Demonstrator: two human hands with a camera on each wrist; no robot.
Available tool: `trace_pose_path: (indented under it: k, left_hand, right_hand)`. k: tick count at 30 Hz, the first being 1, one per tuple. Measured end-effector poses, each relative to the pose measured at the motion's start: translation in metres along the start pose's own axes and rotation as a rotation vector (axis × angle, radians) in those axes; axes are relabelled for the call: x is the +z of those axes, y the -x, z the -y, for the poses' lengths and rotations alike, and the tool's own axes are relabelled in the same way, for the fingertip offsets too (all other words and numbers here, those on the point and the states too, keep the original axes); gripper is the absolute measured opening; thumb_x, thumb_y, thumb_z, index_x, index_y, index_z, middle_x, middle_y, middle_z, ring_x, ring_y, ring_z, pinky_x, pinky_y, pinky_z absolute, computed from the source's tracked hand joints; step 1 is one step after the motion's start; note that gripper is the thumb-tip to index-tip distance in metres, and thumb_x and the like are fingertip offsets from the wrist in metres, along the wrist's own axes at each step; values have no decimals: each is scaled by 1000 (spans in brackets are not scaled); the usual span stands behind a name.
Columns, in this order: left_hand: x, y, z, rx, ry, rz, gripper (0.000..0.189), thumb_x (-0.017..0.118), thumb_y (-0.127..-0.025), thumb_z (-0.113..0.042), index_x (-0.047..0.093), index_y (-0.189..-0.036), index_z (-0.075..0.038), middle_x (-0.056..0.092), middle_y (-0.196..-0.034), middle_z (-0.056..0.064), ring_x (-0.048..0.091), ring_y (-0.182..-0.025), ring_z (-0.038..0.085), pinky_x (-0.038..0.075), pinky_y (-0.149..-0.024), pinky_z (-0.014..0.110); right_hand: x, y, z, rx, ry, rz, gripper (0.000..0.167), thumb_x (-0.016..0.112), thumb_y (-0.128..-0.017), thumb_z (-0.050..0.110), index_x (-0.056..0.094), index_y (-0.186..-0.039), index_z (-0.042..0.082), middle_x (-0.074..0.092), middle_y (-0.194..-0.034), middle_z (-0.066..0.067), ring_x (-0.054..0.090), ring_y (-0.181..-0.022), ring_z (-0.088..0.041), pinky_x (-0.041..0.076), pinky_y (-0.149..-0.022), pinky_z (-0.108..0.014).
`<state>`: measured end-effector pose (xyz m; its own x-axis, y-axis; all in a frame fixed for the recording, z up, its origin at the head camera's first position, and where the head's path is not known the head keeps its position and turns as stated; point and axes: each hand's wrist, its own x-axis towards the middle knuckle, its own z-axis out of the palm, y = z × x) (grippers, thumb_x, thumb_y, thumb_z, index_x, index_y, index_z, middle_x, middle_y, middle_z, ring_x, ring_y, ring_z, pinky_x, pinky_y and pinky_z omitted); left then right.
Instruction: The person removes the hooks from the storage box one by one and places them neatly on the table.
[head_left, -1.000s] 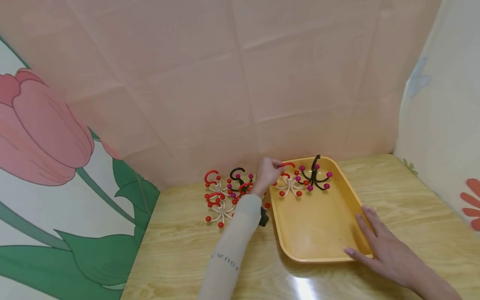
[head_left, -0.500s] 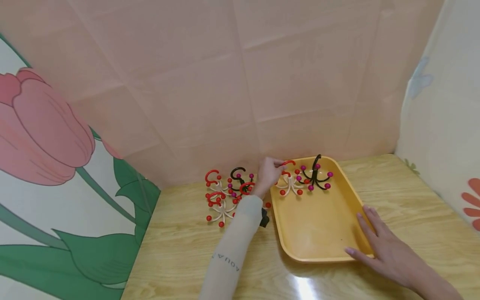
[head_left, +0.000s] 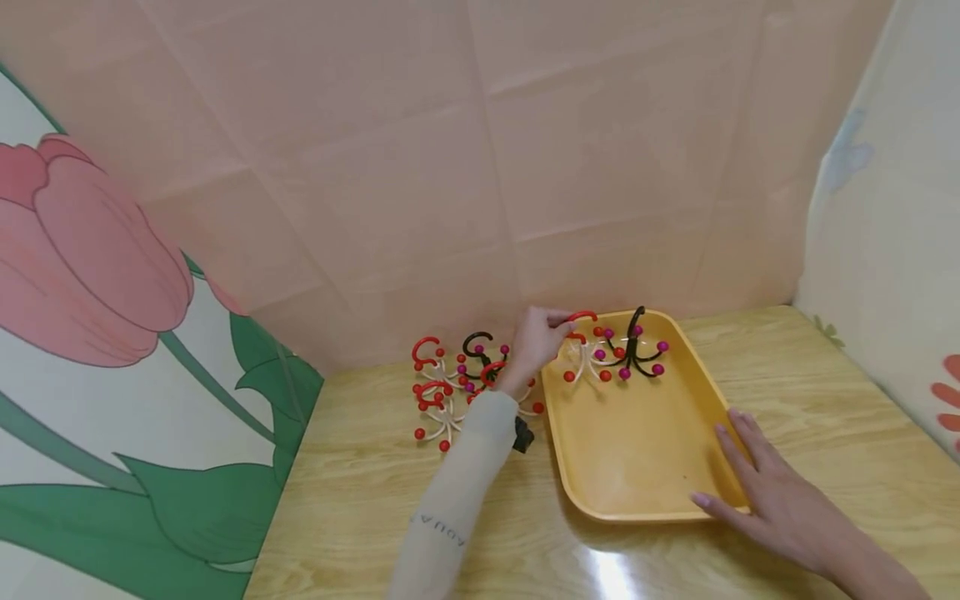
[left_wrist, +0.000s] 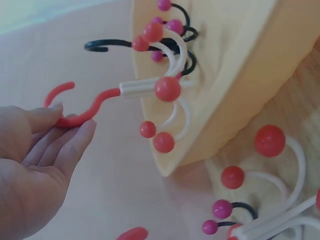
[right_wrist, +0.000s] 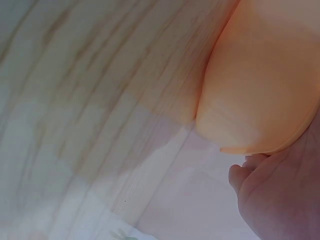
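My left hand point(head_left: 534, 346) pinches the curved red hook of a claw-shaped hook hanger point(head_left: 585, 358) between thumb and fingers. This hanger has a white stem point(left_wrist: 135, 88) and white arms tipped with red balls. Its arms hang over the far left part of the yellow tray point(head_left: 637, 450), overlapping a black hook hanger point(head_left: 632, 354) with magenta balls that stands in the tray. At the tray's right side, my right hand point(head_left: 787, 512) lies with fairly straight fingers touching the rim; the right wrist view shows the palm point(right_wrist: 280, 195) against the tray's wall.
Several more hook hangers stand bunched on the wooden table point(head_left: 360, 500) left of the tray, including a white one point(head_left: 444, 421) and a black one point(head_left: 477, 343). My left forearm partly hides them. A pink cloth backdrop point(head_left: 375, 183) rises behind, with patterned side panels.
The left hand has moved slightly up and right with the white and red hook hanger, whose lower balls have risen a little. The right hand keeps its place on the tray.
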<state>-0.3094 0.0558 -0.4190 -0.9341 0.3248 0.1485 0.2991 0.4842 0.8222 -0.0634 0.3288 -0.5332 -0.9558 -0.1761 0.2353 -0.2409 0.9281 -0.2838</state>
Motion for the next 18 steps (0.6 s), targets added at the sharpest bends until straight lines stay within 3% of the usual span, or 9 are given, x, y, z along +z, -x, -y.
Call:
trace_pose_path:
  k: [8, 18]
  left_hand:
    - [-18, 12, -13, 40, -16, 7, 22, 70, -103, -23, 81, -120, -14, 83, -108, 5, 48, -49, 5, 37, -45, 20]
    - [-40, 26, -7, 114, 80, 16, 25, 70, -102, -25, 80, -121, -11, 82, -110, 9, 37, -48, 7, 31, -43, 21]
  right_hand:
    - [-1, 1, 0, 11, -9, 9, 104, 70, -98, 51, 10, -168, 3, -12, -178, -12, -17, -165, -26, -17, -107, -10]
    - [0, 0, 0, 16, -4, 5, 103, 69, -98, 51, 12, -168, 1, -12, -178, -13, -16, -165, -28, -17, -109, -14]
